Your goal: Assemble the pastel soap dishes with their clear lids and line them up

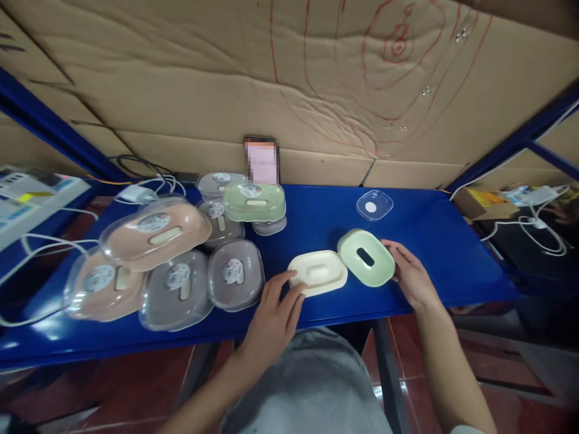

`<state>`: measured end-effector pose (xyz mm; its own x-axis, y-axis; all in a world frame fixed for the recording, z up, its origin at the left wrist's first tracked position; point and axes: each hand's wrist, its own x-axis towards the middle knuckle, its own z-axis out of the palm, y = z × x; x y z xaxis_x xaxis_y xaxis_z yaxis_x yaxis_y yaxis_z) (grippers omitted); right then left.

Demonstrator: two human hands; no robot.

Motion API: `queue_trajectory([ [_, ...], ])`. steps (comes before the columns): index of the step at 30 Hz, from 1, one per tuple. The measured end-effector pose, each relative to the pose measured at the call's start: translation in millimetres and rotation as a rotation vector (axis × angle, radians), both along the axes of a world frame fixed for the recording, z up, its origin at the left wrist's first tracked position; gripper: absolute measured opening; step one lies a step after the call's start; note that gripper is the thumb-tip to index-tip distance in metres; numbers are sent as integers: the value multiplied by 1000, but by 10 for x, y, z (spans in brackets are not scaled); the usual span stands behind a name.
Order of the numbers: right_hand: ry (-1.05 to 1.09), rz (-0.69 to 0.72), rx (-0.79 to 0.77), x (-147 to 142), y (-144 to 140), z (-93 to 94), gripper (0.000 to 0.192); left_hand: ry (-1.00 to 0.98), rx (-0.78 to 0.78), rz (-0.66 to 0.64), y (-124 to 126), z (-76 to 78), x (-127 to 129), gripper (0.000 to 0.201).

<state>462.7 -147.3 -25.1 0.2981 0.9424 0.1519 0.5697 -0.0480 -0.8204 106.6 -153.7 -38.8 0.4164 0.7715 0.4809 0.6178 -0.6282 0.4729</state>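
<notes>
My left hand (274,310) grips the left end of a cream oval tray (319,272), with fingertips over its rim. The tray has a raised oval in its middle. Just right of it, my right hand (411,274) holds a pale green soap dish (357,258) by its right edge, the fingers partly hidden behind it. A dark slot opens in the dish's centre. The dish is tilted, and its left side meets or overlaps the tray's right end. Behind them lies a clear plastic lid (374,205) with a round white sticker.
Several lidded dishes stand to the left, including a peach one (156,232), a grey one (236,276) and a green one (256,203). A phone-like screen (262,161) leans on the cardboard wall (203,108). White cables (156,187) run along the left of the blue table (316,208).
</notes>
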Motion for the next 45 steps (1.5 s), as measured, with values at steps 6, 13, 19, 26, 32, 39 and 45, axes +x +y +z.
queue_trajectory([
  [6, -202, 27, 91, -151, 303, 1, 58, 150, 34, -20, -9, -60, 65, 20],
  [13, -547, 359, 203, -349, 237, -92, 46, 128, 1, 15, -20, -68, 76, 30],
  [19, -512, 648, 241, -717, 19, 14, 54, 69, -48, 24, -17, -27, 67, 56],
  [26, -781, 774, 249, -1077, -56, 1, 59, 122, 4, -25, 16, -89, 55, 45],
  [32, -632, 838, 241, -896, 170, 106, 54, 154, 8, 12, 21, -99, 57, 36],
  [39, -409, 179, 175, -1, 979, 191, 52, 152, 17, -2, 16, -101, 50, 37],
  [45, -79, 114, 172, 59, 861, 146, 41, 131, 22, -9, 11, -53, 56, 32],
])
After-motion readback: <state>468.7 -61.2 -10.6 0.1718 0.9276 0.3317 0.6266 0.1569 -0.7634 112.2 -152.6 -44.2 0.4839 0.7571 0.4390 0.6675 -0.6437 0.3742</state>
